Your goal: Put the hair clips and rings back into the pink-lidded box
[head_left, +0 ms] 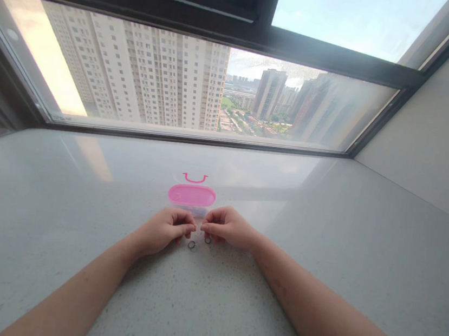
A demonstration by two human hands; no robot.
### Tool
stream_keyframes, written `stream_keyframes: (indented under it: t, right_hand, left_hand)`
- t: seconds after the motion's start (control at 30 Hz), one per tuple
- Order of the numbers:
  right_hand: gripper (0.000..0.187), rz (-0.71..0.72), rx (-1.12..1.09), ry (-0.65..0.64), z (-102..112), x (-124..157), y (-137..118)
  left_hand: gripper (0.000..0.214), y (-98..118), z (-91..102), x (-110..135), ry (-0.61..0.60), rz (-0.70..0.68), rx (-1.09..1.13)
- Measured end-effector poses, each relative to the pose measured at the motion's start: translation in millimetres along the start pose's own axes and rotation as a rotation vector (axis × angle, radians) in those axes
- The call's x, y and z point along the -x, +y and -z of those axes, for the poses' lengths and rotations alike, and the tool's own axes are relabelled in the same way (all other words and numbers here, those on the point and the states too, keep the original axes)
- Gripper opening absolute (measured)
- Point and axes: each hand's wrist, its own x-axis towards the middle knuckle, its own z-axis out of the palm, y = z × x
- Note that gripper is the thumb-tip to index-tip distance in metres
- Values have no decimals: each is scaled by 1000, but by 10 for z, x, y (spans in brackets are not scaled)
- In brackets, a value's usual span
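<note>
My left hand (170, 229) is closed in a pinch, thumb against fingers. Facing it across a narrow gap, my right hand (228, 227) is pinched too. Whatever sits between the fingertips of either hand is too small to make out. A small dark metal ring (191, 245) lies on the counter just below the left fingertips. Another small ring (208, 240) shows right under the right fingers; I cannot tell whether they touch it. Just beyond both hands is a pink oval lid or tray (191, 195), with a clear container (197, 210) partly visible at its near side.
Behind the pink oval piece lies a pink curved handle (194, 179). The pale speckled counter (207, 307) runs back to a dark window frame (195, 141). A white wall (440, 140) bounds the right side. Tall buildings stand outside the glass.
</note>
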Motion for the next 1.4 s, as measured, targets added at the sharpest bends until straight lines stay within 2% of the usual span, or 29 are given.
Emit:
stream_keyframes:
  t: [1.4]
  right_hand:
    - [30, 11, 31, -39, -12, -16, 24]
  left_hand:
    - [21, -27, -4, -14, 3, -37, -18]
